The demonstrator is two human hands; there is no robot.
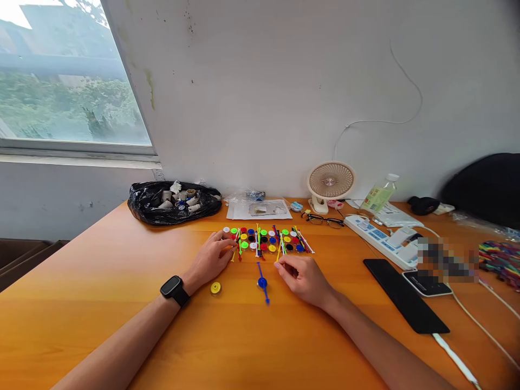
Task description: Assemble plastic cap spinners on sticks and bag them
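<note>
My left hand (211, 254), with a black watch on its wrist, has its fingers closed at the left end of the coloured pieces. A thin yellow arrow (233, 255) sticks out below its fingertips. My right hand (304, 275) pinches the near end of another yellow arrow (279, 251) beside white and green ones. Round coloured discs (264, 247) stand in rows between bunches of plastic arrows (258, 241). Nearer me, a blue arrow (266, 295) lies across a blue disc base (262, 283). A yellow disc (215, 288) sits alone near my left wrist.
A black plastic bag (174, 203) of grey fittings lies at the back left. Behind the discs are a packet on white paper (260, 209), a small fan (331, 181) and glasses (323, 219). To the right are a bottle (379, 194), power strip (377, 241) and black phone (406, 295).
</note>
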